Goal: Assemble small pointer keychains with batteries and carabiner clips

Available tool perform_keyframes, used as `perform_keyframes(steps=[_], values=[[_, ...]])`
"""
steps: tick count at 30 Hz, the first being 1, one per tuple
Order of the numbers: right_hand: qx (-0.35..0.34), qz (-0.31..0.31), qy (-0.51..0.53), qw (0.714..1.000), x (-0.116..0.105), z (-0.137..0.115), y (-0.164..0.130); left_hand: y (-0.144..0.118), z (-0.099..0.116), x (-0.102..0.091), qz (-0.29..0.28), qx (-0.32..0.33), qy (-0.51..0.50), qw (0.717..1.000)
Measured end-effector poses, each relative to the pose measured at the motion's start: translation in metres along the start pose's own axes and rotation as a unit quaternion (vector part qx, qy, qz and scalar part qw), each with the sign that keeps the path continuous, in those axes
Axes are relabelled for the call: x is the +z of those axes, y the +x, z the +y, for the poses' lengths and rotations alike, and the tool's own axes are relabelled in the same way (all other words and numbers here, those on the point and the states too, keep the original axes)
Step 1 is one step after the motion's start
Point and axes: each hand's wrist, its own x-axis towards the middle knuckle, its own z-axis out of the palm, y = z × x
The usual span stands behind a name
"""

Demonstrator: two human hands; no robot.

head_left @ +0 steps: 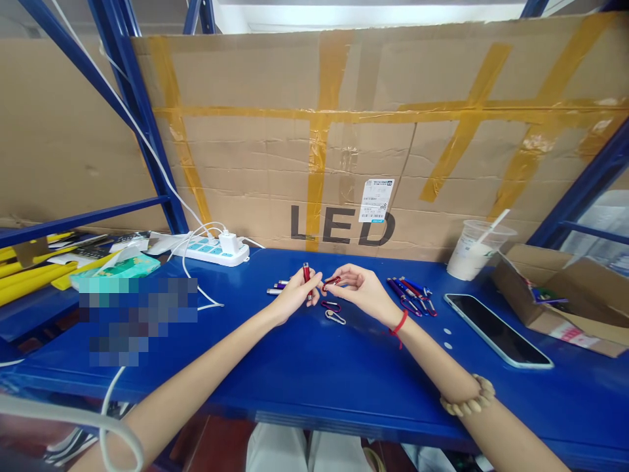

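Mostly blue table (314,380), cardboard backdrop (442,78)

Small red cylindrical torch (306,273), held upright in the fingers of the left hand (293,296) above the blue tabletop. Red carabiner clip (331,282), pinched nearly level in the right hand (361,292), its near end just beside the torch body; contact could not be determined.
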Motion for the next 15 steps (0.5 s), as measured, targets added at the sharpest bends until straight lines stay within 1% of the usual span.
perform_keyframes(steps=[3, 5, 7, 9, 11, 13, 15], values=[[-0.006, -0.006, -0.018, 1.000, -0.0004, 0.0030, -0.0006, -0.0008, 0.0010, -0.0008, -0.021, 0.001, -0.005, 1.000], [-0.015, -0.006, -0.064, 0.998, -0.0001, 0.0040, -0.0016, -0.0019, 0.0030, -0.0003, -0.014, 0.009, 0.000, 1.000], [-0.040, -0.008, -0.136, 0.990, 0.0005, 0.0039, -0.0028, -0.0028, 0.0054, 0.0009, 0.000, 0.013, 0.000, 1.000], [-0.083, -0.032, -0.231, 0.969, 0.0009, 0.0026, -0.0043, -0.0035, 0.0075, 0.0021, 0.011, 0.015, -0.006, 1.000], [-0.127, -0.068, -0.318, 0.937, 0.0008, 0.0004, -0.0057, -0.0040, 0.0086, 0.0027, 0.017, 0.016, -0.006, 1.000], [-0.156, -0.095, -0.369, 0.911, 0.0000, -0.0019, -0.0069, -0.0045, 0.0087, 0.0024, 0.020, 0.023, 0.008, 1.000], [-0.174, -0.112, -0.390, 0.897, -0.0011, -0.0033, -0.0077, -0.0050, 0.0082, 0.0013, 0.017, 0.033, 0.031, 0.999]])
